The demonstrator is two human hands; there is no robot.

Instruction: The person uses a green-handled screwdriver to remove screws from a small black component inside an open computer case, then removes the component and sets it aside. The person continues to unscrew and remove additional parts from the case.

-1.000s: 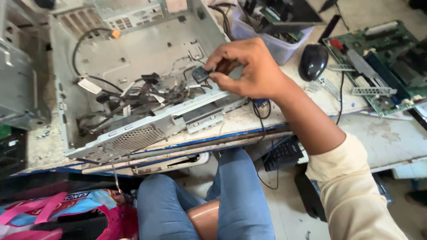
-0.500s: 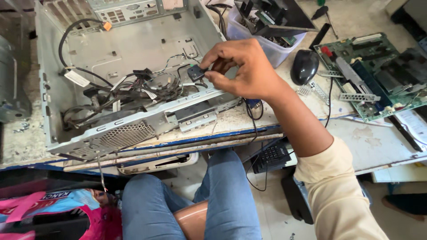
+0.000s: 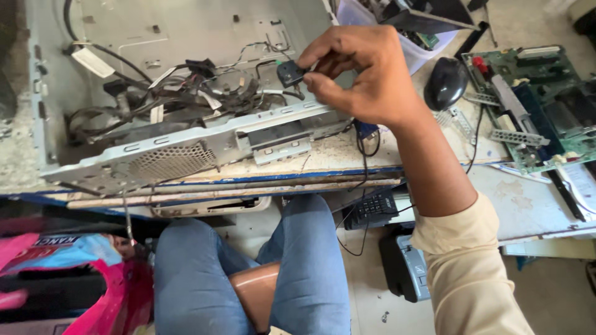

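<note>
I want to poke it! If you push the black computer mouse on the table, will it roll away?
Probably not. The black mouse looks rounded on top but seems to sit flat on the table, so it would likely slide rather than roll. Its thin cable trails off, so it might tug back. It looks small, probably light.

A small black connector point(image 3: 289, 72), wires trailing leftward, sits tilted above the open grey computer case point(image 3: 186, 149).
</note>
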